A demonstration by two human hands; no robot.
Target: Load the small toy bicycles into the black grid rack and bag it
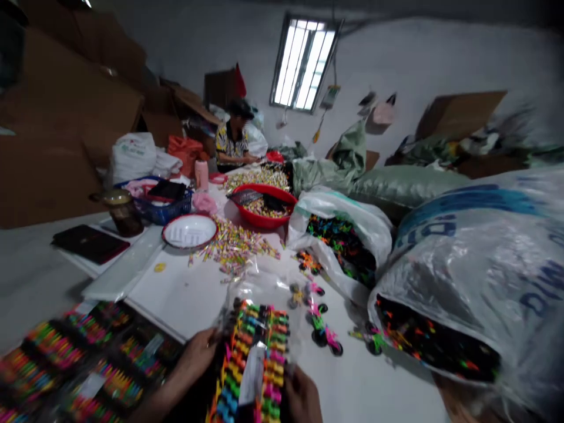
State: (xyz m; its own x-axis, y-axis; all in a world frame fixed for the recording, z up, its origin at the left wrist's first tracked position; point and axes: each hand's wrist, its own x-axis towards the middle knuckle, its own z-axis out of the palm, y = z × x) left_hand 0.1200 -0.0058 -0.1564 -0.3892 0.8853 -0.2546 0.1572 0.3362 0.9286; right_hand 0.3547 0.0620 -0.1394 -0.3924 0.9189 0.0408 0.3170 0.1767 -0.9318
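As left hand [200, 355] and right hand [303, 392] grip clear bag [259, 289], multicoloured toy rows [274, 369], white slip [252, 376] between.

We classify this place as a small packing workshop: the white tabletop [176, 294] carries a red basin [264, 222] of small pieces, a loose heap [240, 241] of similar pieces and several coloured wheeled toys [324, 336], with a clear bag [253, 358] of neatly rowed coloured pieces in front. We find many more filled packs [83, 358] at the lower left and bulk sacks [480, 252] at the right. We also note large cardboard boxes [66, 94], a bare wall [414, 59], a barred window [303, 66] and a second person [232, 141] at the far end.
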